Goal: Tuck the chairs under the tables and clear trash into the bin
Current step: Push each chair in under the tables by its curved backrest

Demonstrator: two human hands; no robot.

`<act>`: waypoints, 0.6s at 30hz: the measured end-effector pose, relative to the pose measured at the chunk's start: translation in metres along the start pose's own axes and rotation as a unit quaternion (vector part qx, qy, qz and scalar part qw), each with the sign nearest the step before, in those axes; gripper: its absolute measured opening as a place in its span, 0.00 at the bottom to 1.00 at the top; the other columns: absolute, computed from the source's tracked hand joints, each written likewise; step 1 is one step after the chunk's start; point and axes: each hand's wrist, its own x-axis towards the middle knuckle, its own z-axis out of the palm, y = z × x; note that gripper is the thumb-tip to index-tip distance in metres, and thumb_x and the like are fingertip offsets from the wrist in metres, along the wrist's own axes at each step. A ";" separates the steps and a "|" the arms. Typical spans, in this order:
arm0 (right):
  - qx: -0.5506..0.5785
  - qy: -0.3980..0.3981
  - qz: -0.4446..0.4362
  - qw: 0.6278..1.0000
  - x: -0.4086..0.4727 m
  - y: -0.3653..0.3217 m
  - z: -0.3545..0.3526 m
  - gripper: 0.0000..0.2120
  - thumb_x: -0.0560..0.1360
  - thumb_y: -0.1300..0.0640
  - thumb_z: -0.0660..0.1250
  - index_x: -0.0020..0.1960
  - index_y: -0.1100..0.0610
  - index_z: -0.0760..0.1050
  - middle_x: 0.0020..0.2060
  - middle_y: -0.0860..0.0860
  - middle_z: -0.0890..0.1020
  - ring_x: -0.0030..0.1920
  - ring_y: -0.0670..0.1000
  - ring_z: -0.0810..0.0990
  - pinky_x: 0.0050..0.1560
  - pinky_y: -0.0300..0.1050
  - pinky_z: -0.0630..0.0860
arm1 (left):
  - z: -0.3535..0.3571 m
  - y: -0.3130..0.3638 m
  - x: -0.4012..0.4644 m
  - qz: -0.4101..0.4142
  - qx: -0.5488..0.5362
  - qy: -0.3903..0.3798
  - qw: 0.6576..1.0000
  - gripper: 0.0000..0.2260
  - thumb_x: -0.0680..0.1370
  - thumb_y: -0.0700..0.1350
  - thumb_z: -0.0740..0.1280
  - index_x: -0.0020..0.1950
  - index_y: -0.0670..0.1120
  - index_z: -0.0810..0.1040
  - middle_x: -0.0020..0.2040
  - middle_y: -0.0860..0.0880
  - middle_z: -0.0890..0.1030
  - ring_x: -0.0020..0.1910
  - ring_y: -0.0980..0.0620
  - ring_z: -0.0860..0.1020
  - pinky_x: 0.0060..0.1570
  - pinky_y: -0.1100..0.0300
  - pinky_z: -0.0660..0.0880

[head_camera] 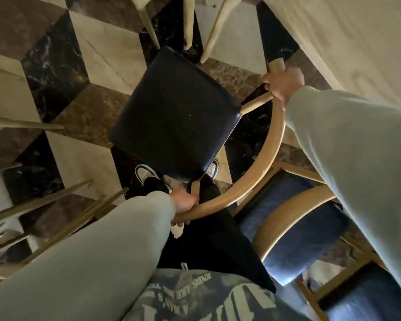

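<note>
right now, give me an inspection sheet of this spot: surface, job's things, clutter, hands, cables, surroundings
surface: patterned marble floor in cream, brown and black; edge of a pale table at upper right
job's things: wooden chair with a black seat and curved backrest, standing out from the table; no bin or trash seen
clutter: nothing seen
hands: left hand holds the near end of the backrest; right hand holds the far end, by the table edge; both have a grip on it
cables: nothing seen
surroundings: second chair with a blue seat at lower right; legs of other chairs at top and left; the person's shoes under the seat
</note>
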 end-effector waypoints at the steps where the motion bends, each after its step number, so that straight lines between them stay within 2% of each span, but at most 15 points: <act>1: -0.002 0.006 -0.004 1.000 -0.004 0.009 0.000 0.19 0.75 0.53 0.73 0.64 0.60 0.80 0.45 0.48 0.82 0.44 0.47 0.83 0.47 0.42 0.83 | 0.001 -0.005 0.000 0.002 0.017 0.008 1.000 0.15 0.83 0.54 0.59 0.54 0.44 0.78 0.43 0.39 0.87 0.40 0.42 0.86 0.46 0.50 0.83; 3: 0.004 0.027 -0.006 1.000 -0.013 0.028 -0.001 0.18 0.75 0.53 0.73 0.62 0.59 0.81 0.40 0.46 0.82 0.38 0.44 0.82 0.41 0.40 0.82 | 0.002 -0.016 -0.002 -0.006 0.048 0.012 0.999 0.15 0.83 0.52 0.59 0.50 0.42 0.78 0.37 0.41 0.87 0.32 0.44 0.84 0.36 0.56 0.79; 4: 0.014 0.038 -0.003 0.999 -0.018 0.036 -0.001 0.18 0.74 0.53 0.73 0.61 0.60 0.82 0.40 0.46 0.82 0.37 0.44 0.81 0.42 0.42 0.82 | 0.001 -0.022 -0.002 -0.007 0.060 0.010 0.998 0.16 0.83 0.51 0.59 0.49 0.41 0.79 0.35 0.42 0.86 0.30 0.46 0.83 0.32 0.59 0.78; 6: 0.035 0.055 0.015 0.998 -0.030 0.050 -0.003 0.19 0.73 0.53 0.73 0.62 0.60 0.82 0.43 0.48 0.82 0.40 0.47 0.81 0.45 0.45 0.82 | -0.006 -0.031 -0.002 -0.007 0.086 0.022 0.996 0.16 0.83 0.52 0.60 0.49 0.41 0.81 0.32 0.44 0.86 0.27 0.48 0.82 0.25 0.62 0.74; 7: 0.047 0.060 0.028 0.997 -0.036 0.056 -0.004 0.19 0.73 0.54 0.73 0.62 0.60 0.81 0.44 0.49 0.82 0.40 0.48 0.81 0.43 0.44 0.82 | -0.013 -0.035 -0.001 -0.007 0.105 0.038 0.994 0.16 0.82 0.53 0.61 0.50 0.41 0.81 0.35 0.44 0.86 0.26 0.48 0.82 0.23 0.63 0.73; 9: 0.070 0.089 0.055 0.992 -0.053 0.072 -0.009 0.17 0.73 0.54 0.72 0.59 0.59 0.82 0.40 0.48 0.82 0.39 0.48 0.82 0.38 0.43 0.78 | -0.027 -0.037 0.001 -0.008 0.155 0.061 0.986 0.18 0.82 0.56 0.63 0.58 0.42 0.80 0.42 0.42 0.85 0.30 0.46 0.83 0.24 0.61 0.75; 11: 0.070 0.132 0.091 0.985 -0.068 0.087 -0.012 0.15 0.71 0.52 0.72 0.55 0.57 0.82 0.39 0.50 0.82 0.41 0.52 0.83 0.40 0.47 0.78 | -0.045 -0.033 0.000 -0.017 0.206 0.068 0.976 0.22 0.82 0.60 0.63 0.62 0.42 0.78 0.47 0.42 0.84 0.37 0.45 0.85 0.33 0.56 0.81; 13: 0.084 0.154 0.130 0.976 -0.084 0.103 -0.014 0.19 0.71 0.49 0.72 0.57 0.58 0.81 0.45 0.54 0.84 0.47 0.57 0.84 0.50 0.53 0.82 | -0.065 -0.026 -0.004 -0.022 0.254 0.088 0.963 0.22 0.80 0.64 0.64 0.54 0.45 0.78 0.47 0.44 0.85 0.41 0.46 0.86 0.43 0.52 0.82; 15: 0.122 0.169 0.171 0.963 -0.095 0.116 -0.014 0.22 0.72 0.47 0.72 0.61 0.59 0.80 0.51 0.55 0.85 0.51 0.58 0.84 0.57 0.55 0.82 | -0.084 -0.019 -0.009 -0.014 0.277 0.123 0.953 0.17 0.79 0.62 0.67 0.45 0.49 0.77 0.43 0.46 0.84 0.40 0.47 0.85 0.38 0.54 0.77; 18: 0.171 0.169 0.184 0.953 -0.112 0.133 -0.014 0.19 0.76 0.48 0.71 0.62 0.58 0.78 0.57 0.58 0.83 0.55 0.61 0.83 0.59 0.55 0.81 | -0.112 -0.003 -0.017 0.020 0.369 0.177 0.912 0.14 0.80 0.58 0.68 0.41 0.51 0.75 0.42 0.48 0.80 0.41 0.48 0.81 0.34 0.56 0.71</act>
